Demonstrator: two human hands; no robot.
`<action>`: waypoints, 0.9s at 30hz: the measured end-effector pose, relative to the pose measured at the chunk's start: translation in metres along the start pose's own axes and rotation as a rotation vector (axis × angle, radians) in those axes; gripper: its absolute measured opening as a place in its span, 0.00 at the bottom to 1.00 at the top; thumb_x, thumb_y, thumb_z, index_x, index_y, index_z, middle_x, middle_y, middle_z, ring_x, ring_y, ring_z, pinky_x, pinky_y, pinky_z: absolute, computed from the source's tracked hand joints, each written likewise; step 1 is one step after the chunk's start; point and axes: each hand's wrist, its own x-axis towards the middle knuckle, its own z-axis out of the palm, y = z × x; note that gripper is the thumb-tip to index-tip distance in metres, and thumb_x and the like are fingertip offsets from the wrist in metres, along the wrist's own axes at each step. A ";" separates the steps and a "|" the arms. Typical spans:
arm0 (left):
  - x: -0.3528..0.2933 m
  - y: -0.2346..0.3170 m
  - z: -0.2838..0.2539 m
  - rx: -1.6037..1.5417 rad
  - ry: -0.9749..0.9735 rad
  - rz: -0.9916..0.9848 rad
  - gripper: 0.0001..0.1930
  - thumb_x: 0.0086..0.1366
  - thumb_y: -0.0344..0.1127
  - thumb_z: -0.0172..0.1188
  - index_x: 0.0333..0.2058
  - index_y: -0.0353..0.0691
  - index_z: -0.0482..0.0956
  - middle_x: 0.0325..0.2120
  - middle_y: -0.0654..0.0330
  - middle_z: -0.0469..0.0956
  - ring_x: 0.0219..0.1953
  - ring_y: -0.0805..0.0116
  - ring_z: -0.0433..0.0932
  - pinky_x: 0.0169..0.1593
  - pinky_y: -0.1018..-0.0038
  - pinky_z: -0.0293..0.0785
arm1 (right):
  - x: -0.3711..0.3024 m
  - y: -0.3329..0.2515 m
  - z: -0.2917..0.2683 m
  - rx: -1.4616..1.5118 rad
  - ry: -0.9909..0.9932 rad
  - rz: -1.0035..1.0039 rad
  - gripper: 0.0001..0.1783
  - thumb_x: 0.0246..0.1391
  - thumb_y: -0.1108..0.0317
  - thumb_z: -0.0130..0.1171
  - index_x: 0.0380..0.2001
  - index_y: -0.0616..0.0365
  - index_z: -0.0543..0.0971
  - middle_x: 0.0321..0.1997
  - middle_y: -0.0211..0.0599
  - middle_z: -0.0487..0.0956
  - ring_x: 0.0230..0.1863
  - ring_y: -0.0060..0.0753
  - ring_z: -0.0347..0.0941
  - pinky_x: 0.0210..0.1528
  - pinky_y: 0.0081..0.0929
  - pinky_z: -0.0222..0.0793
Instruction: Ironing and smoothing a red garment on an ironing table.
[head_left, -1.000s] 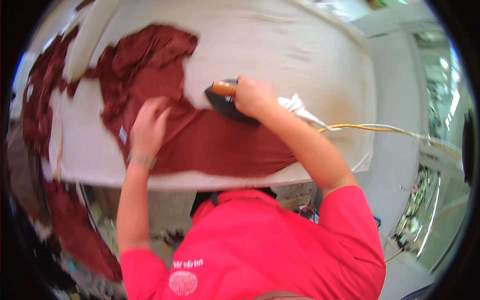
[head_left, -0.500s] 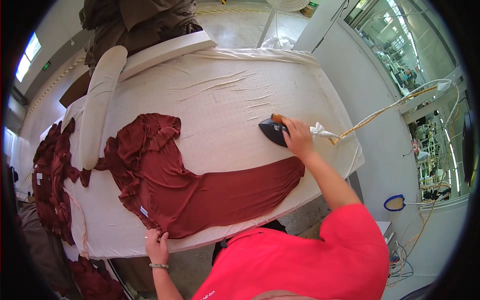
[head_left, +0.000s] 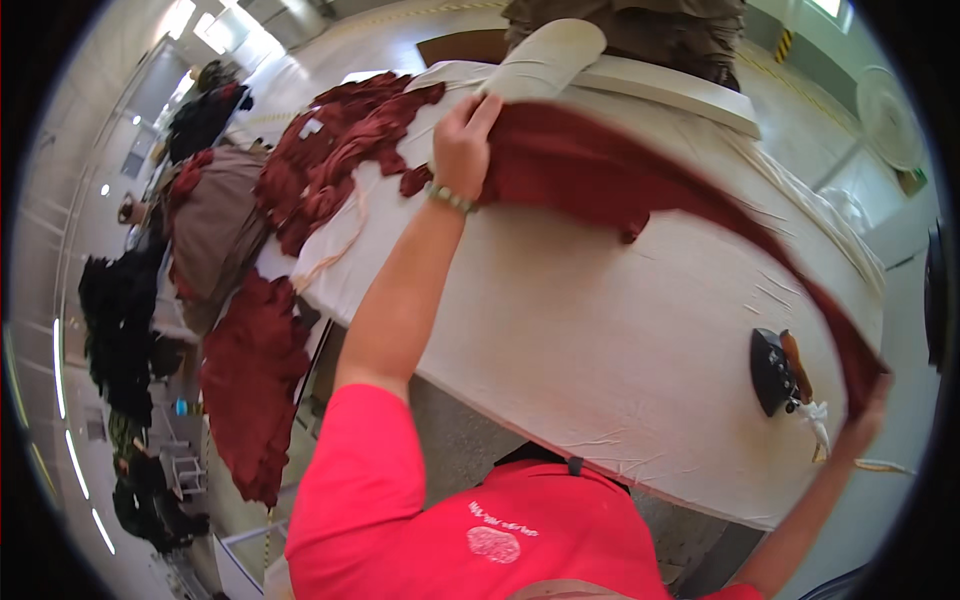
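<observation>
A dark red garment (head_left: 610,165) hangs stretched in the air above the white padded ironing table (head_left: 560,330), blurred along its right half. My left hand (head_left: 465,145) is closed on its left end, near the far side of the table. At the far right, my right hand (head_left: 868,415) grips the other end; motion smears its fingers somewhat. A black iron (head_left: 770,372) with a brown handle rests on the table, apart from both hands and closest to the right one. From the iron a white-wrapped cord (head_left: 816,422) runs under my right wrist.
A white padded sleeve board (head_left: 548,58) juts over the far edge beside a stack of brown cloth (head_left: 640,35). More dark red garments (head_left: 335,140) drape off the table's left end, with another dark red piece (head_left: 258,385) lower down. A white fan (head_left: 888,118) stands far right.
The garment has left the table and is now lifted between both hands. My right hand has let go of the iron and taken the garment's end. The view has turned left.
</observation>
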 end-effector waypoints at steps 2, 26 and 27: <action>0.000 0.001 0.009 0.064 -0.067 0.019 0.19 0.69 0.45 0.60 0.29 0.32 0.79 0.21 0.53 0.76 0.26 0.65 0.71 0.34 0.65 0.69 | 0.047 -0.027 -0.070 -1.145 -0.138 -0.971 0.27 0.72 0.53 0.49 0.62 0.62 0.74 0.56 0.42 0.80 0.59 0.39 0.74 0.64 0.35 0.68; -0.352 -0.035 0.011 0.585 -0.522 -0.631 0.22 0.65 0.51 0.63 0.29 0.33 0.79 0.26 0.42 0.77 0.31 0.43 0.77 0.36 0.57 0.72 | -0.087 0.188 -0.249 -1.511 -0.030 0.065 0.25 0.67 0.48 0.54 0.42 0.64 0.80 0.41 0.55 0.82 0.46 0.60 0.77 0.49 0.46 0.71; -0.355 -0.030 0.011 0.654 -0.534 -0.637 0.22 0.65 0.51 0.63 0.30 0.33 0.79 0.25 0.42 0.77 0.30 0.43 0.77 0.35 0.57 0.71 | -0.097 0.180 -0.231 -1.549 -0.020 0.090 0.24 0.66 0.48 0.55 0.42 0.62 0.80 0.42 0.52 0.82 0.46 0.59 0.77 0.49 0.47 0.72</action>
